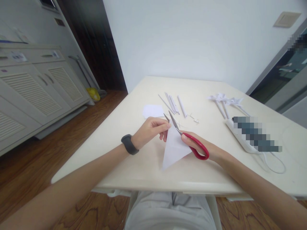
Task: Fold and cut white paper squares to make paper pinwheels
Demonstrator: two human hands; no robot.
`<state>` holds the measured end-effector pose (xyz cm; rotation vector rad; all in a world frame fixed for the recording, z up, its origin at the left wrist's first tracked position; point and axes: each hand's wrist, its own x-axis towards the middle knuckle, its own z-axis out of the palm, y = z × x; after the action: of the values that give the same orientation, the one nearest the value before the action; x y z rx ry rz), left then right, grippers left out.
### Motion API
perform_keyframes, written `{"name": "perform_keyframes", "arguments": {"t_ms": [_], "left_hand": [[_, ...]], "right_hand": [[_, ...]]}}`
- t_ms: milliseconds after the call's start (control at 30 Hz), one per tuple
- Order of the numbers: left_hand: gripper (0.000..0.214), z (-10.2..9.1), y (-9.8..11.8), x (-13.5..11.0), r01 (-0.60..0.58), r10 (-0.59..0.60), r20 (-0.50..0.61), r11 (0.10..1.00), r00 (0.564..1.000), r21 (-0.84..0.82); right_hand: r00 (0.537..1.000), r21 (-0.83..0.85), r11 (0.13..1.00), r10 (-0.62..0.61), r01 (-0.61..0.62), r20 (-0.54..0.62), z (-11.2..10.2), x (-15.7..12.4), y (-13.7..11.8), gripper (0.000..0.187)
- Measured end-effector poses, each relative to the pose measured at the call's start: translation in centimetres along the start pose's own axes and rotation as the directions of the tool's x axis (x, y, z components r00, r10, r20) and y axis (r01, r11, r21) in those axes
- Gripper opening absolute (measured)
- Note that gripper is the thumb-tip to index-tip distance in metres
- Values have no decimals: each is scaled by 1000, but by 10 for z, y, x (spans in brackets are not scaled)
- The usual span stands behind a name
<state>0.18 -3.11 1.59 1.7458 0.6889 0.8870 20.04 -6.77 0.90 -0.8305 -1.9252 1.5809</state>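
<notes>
My left hand (155, 127), with a black band at the wrist, pinches the upper tip of a white triangular sheet of paper (176, 145). Red-handled scissors (198, 147) are in my right hand (192, 139), their blades spread apart around the paper's tip close to my left fingertips. The paper hangs down from there toward the table's near side. Beyond my left hand lies a stack of white paper (153, 111). Several rolled white paper sticks (171, 103) rest behind the scissors, beside thin white scraps (195, 120).
The cream table (134, 174) meets a white wall. At its right are white paper pinwheels (220, 98) on sticks and a white device (242, 139) with a pixelated face and a looped cable (275, 171). Louvred cabinets (28, 86) stand at the left.
</notes>
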Motion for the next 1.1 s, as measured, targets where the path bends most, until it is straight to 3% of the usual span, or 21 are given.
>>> {"name": "perform_keyframes", "arguments": {"t_ms": [667, 1100], "left_hand": [[32, 0, -1, 1, 60, -60, -11, 998, 998, -33], [36, -1, -4, 1, 88, -89, -13, 991, 996, -104]], "right_hand": [[997, -56, 998, 24, -29, -77, 0, -1, 2, 31], [999, -39, 999, 6, -8, -47, 0, -2, 0, 27]]}}
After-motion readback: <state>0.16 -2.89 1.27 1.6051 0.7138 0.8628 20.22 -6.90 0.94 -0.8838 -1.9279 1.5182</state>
